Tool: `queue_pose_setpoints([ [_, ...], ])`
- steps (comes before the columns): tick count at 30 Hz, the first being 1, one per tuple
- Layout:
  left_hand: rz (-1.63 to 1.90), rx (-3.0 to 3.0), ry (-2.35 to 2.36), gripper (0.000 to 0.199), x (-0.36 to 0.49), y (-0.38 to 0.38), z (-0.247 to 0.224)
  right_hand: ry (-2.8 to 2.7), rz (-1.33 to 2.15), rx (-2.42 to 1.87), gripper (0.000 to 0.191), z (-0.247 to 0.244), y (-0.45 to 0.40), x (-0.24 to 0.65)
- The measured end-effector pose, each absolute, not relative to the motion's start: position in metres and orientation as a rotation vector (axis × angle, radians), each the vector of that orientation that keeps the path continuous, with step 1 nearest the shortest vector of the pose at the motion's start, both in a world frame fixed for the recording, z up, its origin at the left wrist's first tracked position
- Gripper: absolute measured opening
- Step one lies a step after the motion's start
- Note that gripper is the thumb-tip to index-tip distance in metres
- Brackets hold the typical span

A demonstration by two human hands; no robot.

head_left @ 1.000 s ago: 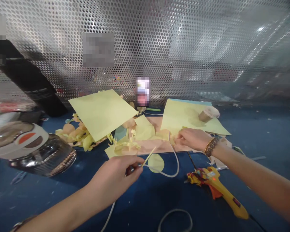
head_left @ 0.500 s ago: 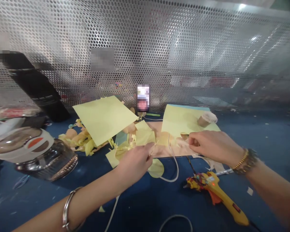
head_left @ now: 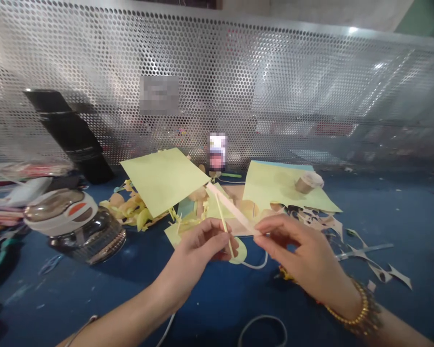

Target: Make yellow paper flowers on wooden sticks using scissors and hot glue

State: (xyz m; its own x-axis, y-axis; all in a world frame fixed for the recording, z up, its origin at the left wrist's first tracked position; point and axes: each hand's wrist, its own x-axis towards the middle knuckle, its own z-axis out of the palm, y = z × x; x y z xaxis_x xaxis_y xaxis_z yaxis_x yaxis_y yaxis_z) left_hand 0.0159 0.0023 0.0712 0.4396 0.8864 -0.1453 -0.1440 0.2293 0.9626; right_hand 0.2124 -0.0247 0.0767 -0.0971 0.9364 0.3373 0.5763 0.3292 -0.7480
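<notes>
My left hand (head_left: 206, 243) pinches a thin pale-yellow stick (head_left: 221, 212), which stands tilted between thumb and fingers. A flat pale-pink paper strip (head_left: 235, 208) is held at its lower end by my right hand (head_left: 298, 248), thumb against fingertips. The strip slants up to the left and passes behind or beside the stick's top; whether they touch I cannot tell. Below the left fingers a round yellow-green paper piece (head_left: 240, 250) lies on the table. The yellow glue gun (head_left: 285, 274) is mostly hidden by my right hand.
Yellow-green sheets (head_left: 164, 180) lie at back left and right, a roll of tape (head_left: 309, 182) on the right one. A glass jar (head_left: 83, 231) and scissors (head_left: 2, 262) are at left. Paper scraps (head_left: 379, 270) lie at right. A white cable (head_left: 262, 318) loops in front. A perforated metal screen (head_left: 275, 86) stands behind.
My right hand has moved left and closer to my left hand, now with the pink strip in it. The stick shows upright in my left hand. The view has shifted slightly.
</notes>
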Motion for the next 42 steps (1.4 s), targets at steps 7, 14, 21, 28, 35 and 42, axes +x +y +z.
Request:
queue_pose_setpoints([
  [7, 0.984, 0.868, 0.761, 0.02, 0.023, -0.004, 0.053, -1.613, 0.887, -1.215, 0.008, 0.044, -0.034, 0.183],
  [14, 1.003, 1.079, 0.933, 0.02, 0.017, 0.0, 0.053, -1.48, 1.006, -1.171, 0.006, 0.035, -0.033, 0.179],
  [21, 1.076, 1.056, 0.999, 0.022, 0.017, 0.006, 0.046, -1.318, 1.083, -1.147, 0.011, 0.035, -0.028, 0.18],
  [28, 1.183, 1.226, 1.058, 0.022, 0.013, 0.007, 0.044, -1.319, 1.02, -1.153, 0.011, 0.037, -0.024, 0.186],
  [35, 1.47, 1.939, 1.074, 0.008, 0.003, -0.004, 0.056, -1.852, 0.602, -1.259, 0.007, 0.053, -0.034, 0.193],
  [42, 1.619, 1.971, 0.993, 0.041, -0.01, -0.006, 0.079, -2.103, 0.33, -1.464, 0.014, 0.065, -0.038, 0.21],
])
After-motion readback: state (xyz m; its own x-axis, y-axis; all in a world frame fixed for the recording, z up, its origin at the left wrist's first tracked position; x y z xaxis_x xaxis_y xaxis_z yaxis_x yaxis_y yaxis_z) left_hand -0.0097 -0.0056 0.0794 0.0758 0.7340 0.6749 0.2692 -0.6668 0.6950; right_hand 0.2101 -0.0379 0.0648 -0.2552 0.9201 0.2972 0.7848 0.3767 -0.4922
